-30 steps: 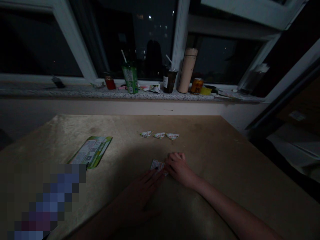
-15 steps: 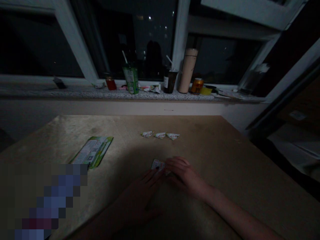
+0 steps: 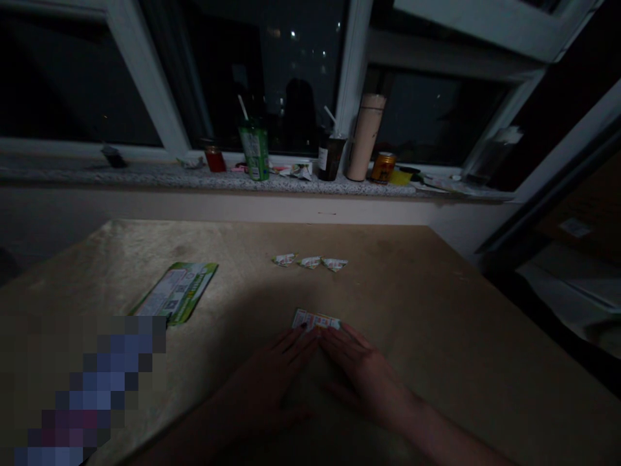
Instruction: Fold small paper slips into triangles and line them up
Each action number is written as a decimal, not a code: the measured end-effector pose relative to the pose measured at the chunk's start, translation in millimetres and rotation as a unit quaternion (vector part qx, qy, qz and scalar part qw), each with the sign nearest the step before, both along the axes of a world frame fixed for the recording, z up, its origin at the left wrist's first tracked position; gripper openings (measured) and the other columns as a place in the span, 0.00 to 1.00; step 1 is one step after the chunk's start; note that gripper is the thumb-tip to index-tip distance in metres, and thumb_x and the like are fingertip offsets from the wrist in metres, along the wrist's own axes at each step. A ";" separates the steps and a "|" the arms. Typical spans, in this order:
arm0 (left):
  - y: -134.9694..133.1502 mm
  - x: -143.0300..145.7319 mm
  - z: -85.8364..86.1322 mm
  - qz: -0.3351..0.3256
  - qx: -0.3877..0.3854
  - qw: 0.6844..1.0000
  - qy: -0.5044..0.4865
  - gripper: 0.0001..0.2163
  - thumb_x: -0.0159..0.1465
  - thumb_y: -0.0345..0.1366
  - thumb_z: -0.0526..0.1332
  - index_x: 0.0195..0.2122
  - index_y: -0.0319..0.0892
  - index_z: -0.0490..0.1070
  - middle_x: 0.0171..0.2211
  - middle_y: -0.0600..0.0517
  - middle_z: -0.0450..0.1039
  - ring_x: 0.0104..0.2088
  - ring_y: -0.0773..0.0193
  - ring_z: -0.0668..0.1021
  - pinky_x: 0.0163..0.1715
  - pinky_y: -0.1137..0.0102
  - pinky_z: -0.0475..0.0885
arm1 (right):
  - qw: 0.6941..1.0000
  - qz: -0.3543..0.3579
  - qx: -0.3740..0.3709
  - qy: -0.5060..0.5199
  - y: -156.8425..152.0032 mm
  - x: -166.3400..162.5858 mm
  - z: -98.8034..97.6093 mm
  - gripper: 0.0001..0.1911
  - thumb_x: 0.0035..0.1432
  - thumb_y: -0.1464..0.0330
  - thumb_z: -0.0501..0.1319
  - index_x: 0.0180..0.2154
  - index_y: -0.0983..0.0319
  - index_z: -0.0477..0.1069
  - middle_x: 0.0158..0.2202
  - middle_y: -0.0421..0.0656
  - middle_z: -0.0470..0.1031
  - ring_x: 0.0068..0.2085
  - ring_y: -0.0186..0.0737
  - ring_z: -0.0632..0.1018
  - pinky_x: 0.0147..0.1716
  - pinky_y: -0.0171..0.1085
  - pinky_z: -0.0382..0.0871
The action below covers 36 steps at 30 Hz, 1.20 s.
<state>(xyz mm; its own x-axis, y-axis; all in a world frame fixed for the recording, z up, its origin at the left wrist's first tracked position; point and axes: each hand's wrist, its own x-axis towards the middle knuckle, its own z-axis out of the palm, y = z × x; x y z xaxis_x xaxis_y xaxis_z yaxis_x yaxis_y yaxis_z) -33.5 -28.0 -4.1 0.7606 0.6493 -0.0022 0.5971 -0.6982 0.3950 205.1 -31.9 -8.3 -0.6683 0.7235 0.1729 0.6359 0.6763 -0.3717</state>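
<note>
Both hands rest flat near the middle of the table. Under their fingertips lies a small printed packet [image 3: 316, 319], its upper part showing and its lower edge covered. My left hand [image 3: 276, 366] has its fingers stretched out over the packet's lower left. My right hand [image 3: 356, 362] lies with extended fingers on its lower right, fingertips close to the left hand's. Beyond them, a row of three small folded triangular wrappers [image 3: 309, 262] sits on the table. To the left is a larger green and white printed packet [image 3: 177, 294].
The brown table [image 3: 412, 291] meets a wall under a granite windowsill [image 3: 286, 184]. On the sill stand a green cup with a straw [image 3: 255, 152], a dark cup [image 3: 330, 158], a tall flask [image 3: 366, 139], an orange can [image 3: 383, 168] and a red jar [image 3: 215, 158]. A pixelated patch hides the lower left.
My right hand has slid down and back toward me, uncovering more of the small packet's right side. My left hand stays in almost the same place.
</note>
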 end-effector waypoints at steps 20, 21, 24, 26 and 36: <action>-1.6 -1.9 -0.6 0.000 0.032 0.999 0.015 0.34 0.63 0.48 0.56 0.66 0.47 0.41 0.66 0.51 0.47 0.63 0.52 0.55 0.61 0.56 0.49 | 1.000 -0.021 0.011 0.020 0.0 -4.9 0.4 0.26 0.60 0.62 0.57 0.59 0.61 0.60 0.57 0.47 0.66 0.58 0.43 0.67 0.62 0.48 0.51; -0.5 -2.5 0.1 -0.004 0.032 0.999 0.016 0.34 0.64 0.47 0.56 0.66 0.47 0.41 0.65 0.50 0.47 0.63 0.52 0.55 0.61 0.57 0.49 | 0.999 -0.022 0.012 0.019 0.0 -4.7 0.4 0.25 0.60 0.63 0.57 0.58 0.61 0.61 0.57 0.46 0.67 0.57 0.43 0.67 0.62 0.48 0.51; 1.8 -2.4 2.4 -0.019 0.033 0.999 0.011 0.32 0.64 0.45 0.55 0.66 0.47 0.42 0.65 0.50 0.47 0.63 0.53 0.56 0.61 0.58 0.50 | 0.999 -0.027 0.022 0.018 0.4 -6.9 -1.1 0.24 0.60 0.62 0.57 0.56 0.62 0.64 0.55 0.47 0.69 0.56 0.44 0.69 0.62 0.48 0.51; 1.3 -0.3 3.6 -0.022 0.039 0.999 0.013 0.32 0.64 0.45 0.55 0.66 0.46 0.43 0.65 0.49 0.48 0.63 0.53 0.56 0.61 0.57 0.50 | 0.999 -0.032 0.037 0.011 0.7 -11.2 -4.0 0.24 0.59 0.61 0.58 0.55 0.64 0.65 0.54 0.49 0.70 0.55 0.45 0.70 0.62 0.48 0.52; -3.6 4.5 1.0 -0.002 0.060 0.998 0.022 0.30 0.65 0.44 0.54 0.66 0.45 0.44 0.65 0.49 0.48 0.63 0.53 0.56 0.62 0.57 0.48 | 0.999 -0.034 0.042 0.005 3.3 -15.0 -3.5 0.24 0.58 0.61 0.59 0.54 0.64 0.67 0.53 0.50 0.71 0.54 0.47 0.71 0.62 0.50 0.51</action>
